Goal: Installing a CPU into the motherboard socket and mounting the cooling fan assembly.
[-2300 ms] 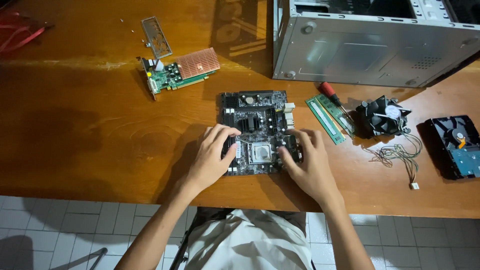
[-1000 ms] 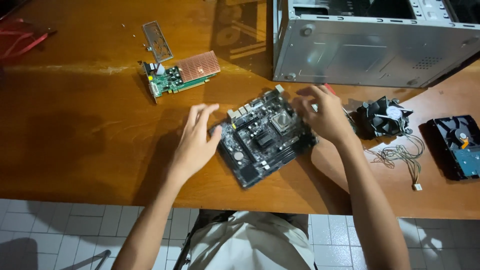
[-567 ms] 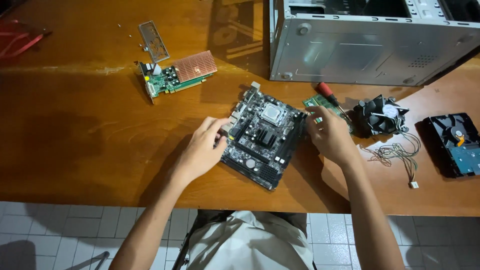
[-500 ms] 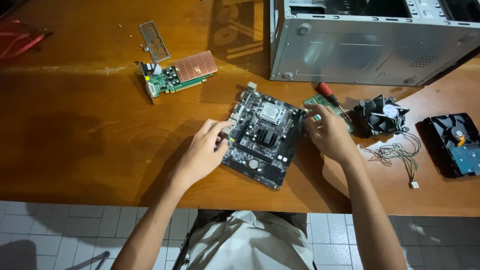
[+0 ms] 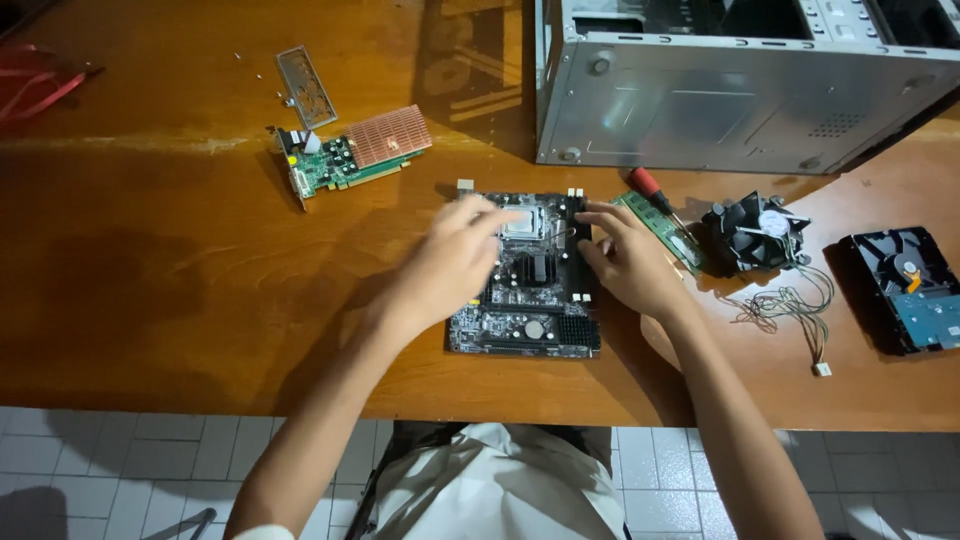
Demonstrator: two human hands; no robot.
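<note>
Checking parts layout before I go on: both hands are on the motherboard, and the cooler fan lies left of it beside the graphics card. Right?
Not quite. The head view shows the cooler fan right of the motherboard, beside the memory stick. Both the left hand and right hand are on the board.

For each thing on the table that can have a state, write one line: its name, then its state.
motherboard: flat on the table, both hands on it
left hand: resting on the board's left side
right hand: fingertips on the board's right edge
computer case: side open, lying on the table
graphics card: lying loose, untouched
cooler fan: loose, cable trailing
hard drive: lying loose
</note>
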